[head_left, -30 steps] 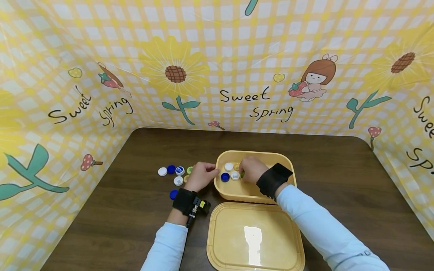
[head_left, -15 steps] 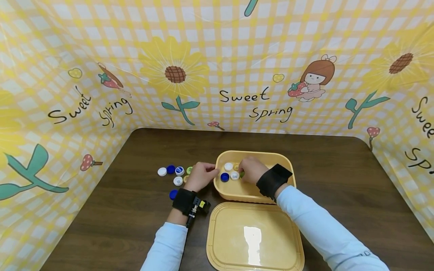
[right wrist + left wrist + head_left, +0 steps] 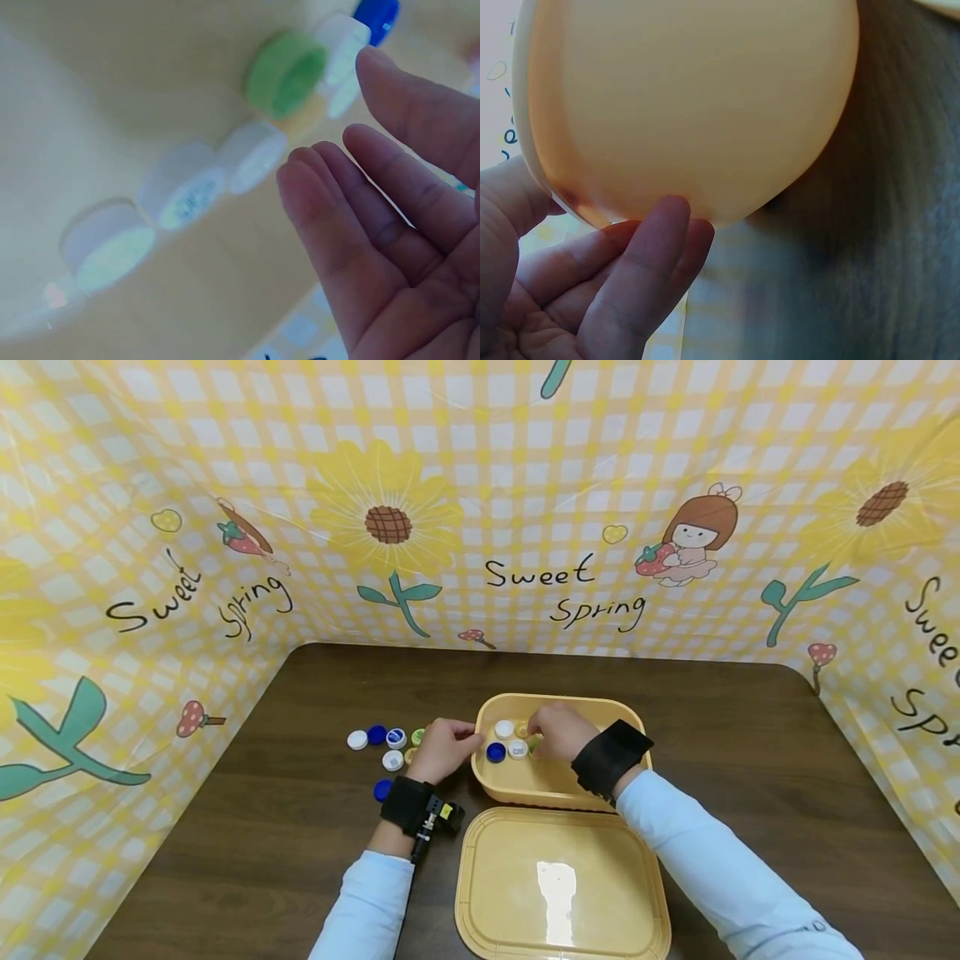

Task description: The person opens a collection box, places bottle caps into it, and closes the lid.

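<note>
Both hands are at a yellow plastic box (image 3: 558,789). At its left end, my left hand (image 3: 442,750) pinches the rim, with fingers on the outer wall (image 3: 697,112) and the thumb passing behind the edge. Inside, my right hand (image 3: 561,733) hovers beside a green bottle cap (image 3: 285,75); thumb and fingers are apart, with nothing between them. White caps (image 3: 504,728), a blue cap (image 3: 496,752) and a yellow cap (image 3: 521,729) lie in the box's left part. The right forearm and hand hide part of the box floor.
Left of the box, several loose caps lie on the dark wooden table: white (image 3: 357,740), blue (image 3: 377,735) and green (image 3: 418,737); the left hand partly covers the group. A yellow lid (image 3: 510,893) lies flat in front of the box. Checked cloth (image 3: 525,527) surrounds the table.
My right hand has shifted slightly within the box, close to the green cap. My left hand stays at the rim.
</note>
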The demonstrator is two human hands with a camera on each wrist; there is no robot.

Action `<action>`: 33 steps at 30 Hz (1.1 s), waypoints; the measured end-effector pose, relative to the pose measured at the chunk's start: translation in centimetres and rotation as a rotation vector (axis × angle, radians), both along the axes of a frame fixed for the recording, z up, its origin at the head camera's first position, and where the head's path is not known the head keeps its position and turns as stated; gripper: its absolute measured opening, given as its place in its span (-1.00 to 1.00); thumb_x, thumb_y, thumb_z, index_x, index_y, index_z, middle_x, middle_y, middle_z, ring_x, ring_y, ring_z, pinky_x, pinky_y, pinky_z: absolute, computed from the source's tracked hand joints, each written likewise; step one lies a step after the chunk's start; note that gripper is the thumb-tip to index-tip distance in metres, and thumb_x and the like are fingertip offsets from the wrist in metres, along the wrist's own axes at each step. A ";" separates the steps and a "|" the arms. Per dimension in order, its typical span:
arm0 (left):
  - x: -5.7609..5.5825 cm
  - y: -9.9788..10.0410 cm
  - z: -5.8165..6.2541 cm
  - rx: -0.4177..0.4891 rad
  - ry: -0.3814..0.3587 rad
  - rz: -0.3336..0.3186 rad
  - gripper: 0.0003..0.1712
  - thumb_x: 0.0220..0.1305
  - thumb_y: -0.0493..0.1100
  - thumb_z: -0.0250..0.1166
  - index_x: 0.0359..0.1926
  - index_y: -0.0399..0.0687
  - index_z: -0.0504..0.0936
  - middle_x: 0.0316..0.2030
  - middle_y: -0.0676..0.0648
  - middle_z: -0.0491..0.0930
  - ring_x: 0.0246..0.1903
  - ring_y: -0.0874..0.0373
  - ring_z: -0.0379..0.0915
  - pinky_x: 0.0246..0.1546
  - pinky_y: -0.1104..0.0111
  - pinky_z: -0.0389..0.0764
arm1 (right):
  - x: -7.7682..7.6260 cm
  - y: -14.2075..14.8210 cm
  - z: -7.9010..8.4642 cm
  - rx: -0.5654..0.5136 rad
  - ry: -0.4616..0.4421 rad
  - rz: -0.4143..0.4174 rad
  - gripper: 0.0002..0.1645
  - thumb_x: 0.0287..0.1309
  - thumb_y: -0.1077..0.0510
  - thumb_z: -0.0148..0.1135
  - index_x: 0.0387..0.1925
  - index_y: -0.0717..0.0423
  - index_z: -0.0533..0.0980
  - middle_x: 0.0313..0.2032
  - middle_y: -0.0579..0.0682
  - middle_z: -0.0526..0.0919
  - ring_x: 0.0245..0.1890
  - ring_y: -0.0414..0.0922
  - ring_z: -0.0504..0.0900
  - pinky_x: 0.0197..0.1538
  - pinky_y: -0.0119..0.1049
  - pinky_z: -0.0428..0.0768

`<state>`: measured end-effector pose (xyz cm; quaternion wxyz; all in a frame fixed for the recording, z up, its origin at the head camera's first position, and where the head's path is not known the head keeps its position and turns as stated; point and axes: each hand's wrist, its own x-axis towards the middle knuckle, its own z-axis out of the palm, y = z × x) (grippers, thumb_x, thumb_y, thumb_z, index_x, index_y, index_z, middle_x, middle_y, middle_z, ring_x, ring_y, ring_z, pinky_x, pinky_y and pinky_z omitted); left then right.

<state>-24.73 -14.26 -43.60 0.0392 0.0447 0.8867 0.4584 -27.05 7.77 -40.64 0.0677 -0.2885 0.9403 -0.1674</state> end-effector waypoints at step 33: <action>-0.1 0.0 -0.3 0.008 0.004 -0.011 -0.73 0.26 -0.16 0.31 -0.10 -0.23 0.73 -0.34 -0.07 0.67 -0.44 0.15 0.51 -0.41 0.36 0.54 | 3.1 9.1 4.4 -0.155 0.025 -0.205 -0.65 0.05 0.27 0.42 -0.11 0.36 0.63 -0.17 0.22 0.68 -0.16 0.09 0.63 -0.06 -0.03 0.57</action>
